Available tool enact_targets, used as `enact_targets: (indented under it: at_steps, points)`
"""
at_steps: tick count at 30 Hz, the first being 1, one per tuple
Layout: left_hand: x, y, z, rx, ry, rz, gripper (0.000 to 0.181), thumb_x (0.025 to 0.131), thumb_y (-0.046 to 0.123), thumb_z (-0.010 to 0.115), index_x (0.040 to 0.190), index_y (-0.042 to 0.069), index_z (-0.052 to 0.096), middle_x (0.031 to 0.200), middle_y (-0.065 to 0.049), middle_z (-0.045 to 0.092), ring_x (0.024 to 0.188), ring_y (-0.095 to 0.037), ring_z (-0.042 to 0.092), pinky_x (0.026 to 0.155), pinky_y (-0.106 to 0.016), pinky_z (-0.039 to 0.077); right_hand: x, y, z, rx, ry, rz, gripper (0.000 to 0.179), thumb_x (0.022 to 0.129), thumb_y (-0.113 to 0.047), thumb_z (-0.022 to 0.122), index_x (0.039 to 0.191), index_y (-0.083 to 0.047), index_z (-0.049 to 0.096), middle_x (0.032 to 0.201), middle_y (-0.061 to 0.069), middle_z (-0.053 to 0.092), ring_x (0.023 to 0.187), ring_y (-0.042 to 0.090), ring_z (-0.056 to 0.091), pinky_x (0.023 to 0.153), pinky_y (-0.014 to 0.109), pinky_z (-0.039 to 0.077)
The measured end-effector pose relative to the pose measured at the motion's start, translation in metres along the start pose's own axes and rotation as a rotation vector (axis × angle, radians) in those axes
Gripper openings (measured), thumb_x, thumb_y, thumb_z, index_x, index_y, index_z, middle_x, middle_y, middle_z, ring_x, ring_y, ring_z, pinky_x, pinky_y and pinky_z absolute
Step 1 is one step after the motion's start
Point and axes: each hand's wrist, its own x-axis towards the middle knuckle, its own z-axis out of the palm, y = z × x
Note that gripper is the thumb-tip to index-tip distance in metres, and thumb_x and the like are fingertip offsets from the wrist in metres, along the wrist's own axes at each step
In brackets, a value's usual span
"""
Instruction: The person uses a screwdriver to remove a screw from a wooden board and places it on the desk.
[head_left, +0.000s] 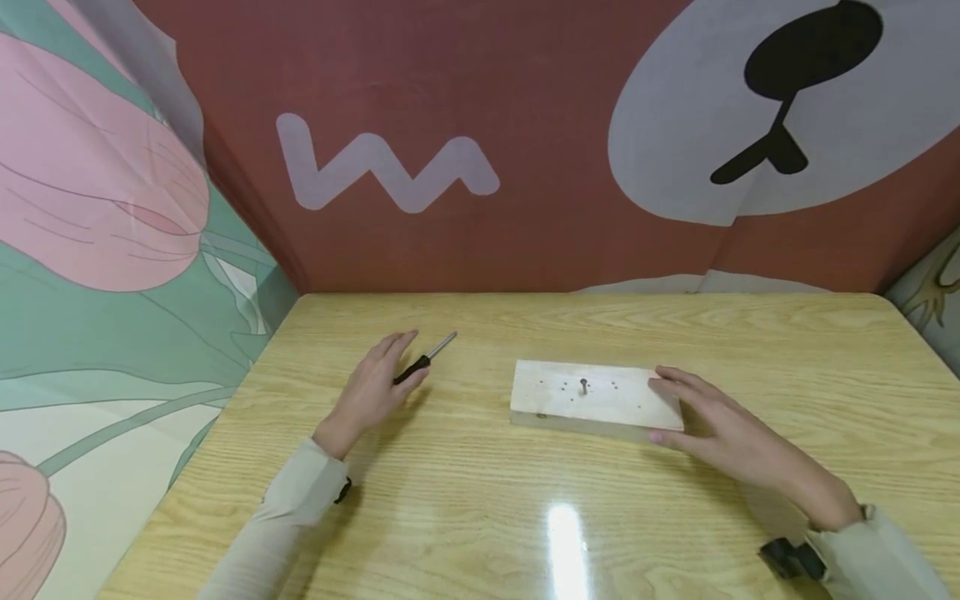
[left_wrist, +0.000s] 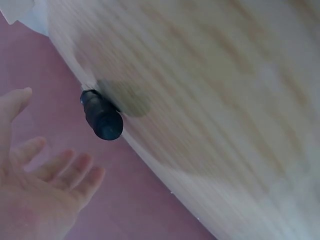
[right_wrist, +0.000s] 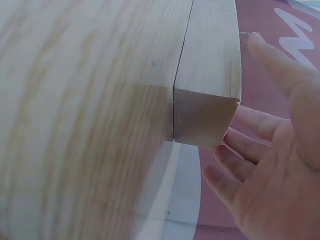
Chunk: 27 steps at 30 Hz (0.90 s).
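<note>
A screwdriver (head_left: 441, 345) with a black handle (left_wrist: 102, 115) and a thin metal shaft lies at the left of the table. My left hand (head_left: 367, 390) hovers beside its handle, fingers spread and loosely extended, holding nothing. To the right lies a pale wooden block (head_left: 551, 400), flat, with several small holes in its top. A screw (head_left: 584, 385) stands upright near the middle of the block. My right hand (head_left: 731, 433) is at the block's right end, thumb toward the near side and fingers toward the far side. In the right wrist view its fingers are extended close to the block's end.
The wood-grain table (head_left: 450, 500) has a rounded back edge against a reddish-brown printed backdrop (head_left: 525, 242). On the left hangs a green and pink flower-printed cloth (head_left: 112, 333). A bright light reflection lies on the table's near part.
</note>
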Motion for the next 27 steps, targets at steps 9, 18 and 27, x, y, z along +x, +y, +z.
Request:
enact_targets:
  at_steps: [9,18,27]
  points:
    - [0.001,-0.005,0.000,-0.050,-0.056,-0.032,0.056,0.096,0.029,0.067,0.144,0.005,0.050,0.141,-0.021,0.055,0.129,-0.040,0.053,0.105,-0.057,0.046,0.000,0.004,0.002,-0.016,0.019,-0.034,0.069,0.092,-0.034,0.071,0.147,-0.001,0.044,0.157,0.024,0.032,0.139,0.052,0.032,0.099,0.073,0.035]
    - [0.001,-0.010,-0.003,-0.078,-0.144,-0.110,0.053,0.096,0.028,0.067,0.142,0.007,0.052,0.130,-0.019,0.061,0.115,-0.036,0.063,0.093,-0.053,0.054,0.002,0.006,0.002,-0.018,0.035,-0.055,0.067,0.092,-0.031,0.071,0.146,-0.001,0.045,0.155,0.025,0.035,0.137,0.051,0.036,0.098,0.072,0.038]
    - [0.003,-0.010,-0.004,-0.049,-0.193,-0.123,0.046,0.092,0.018,0.072,0.134,0.005,0.059,0.116,-0.019,0.068,0.103,-0.032,0.067,0.087,-0.049,0.055,0.003,0.008,0.000,0.009,0.026,-0.041,0.068,0.092,-0.030,0.071,0.147,-0.002,0.044,0.156,0.024,0.033,0.139,0.050,0.035,0.098,0.069,0.038]
